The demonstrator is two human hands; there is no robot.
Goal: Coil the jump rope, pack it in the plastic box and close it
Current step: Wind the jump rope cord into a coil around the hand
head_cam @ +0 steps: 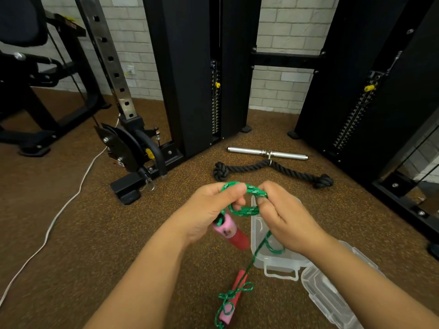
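A green jump rope [247, 210] with pink and red handles is partly coiled in the air between my hands. My left hand [209, 210] grips the small coil, and one handle [229, 231] hangs just below it. My right hand [282, 222] pinches the same coil from the right. A loose strand drops past the open clear plastic box [257, 236] on the floor to the second handle [235, 295], which lies on the carpet. The box lid [327, 298] lies beside the box at the lower right.
On the brown speckled floor beyond my hands lie a black knotted rope attachment [273, 169] and a metal bar [267, 153]. Black cable-machine columns [190, 67] stand behind and to the right. A white cord [59, 210] crosses the floor on the left.
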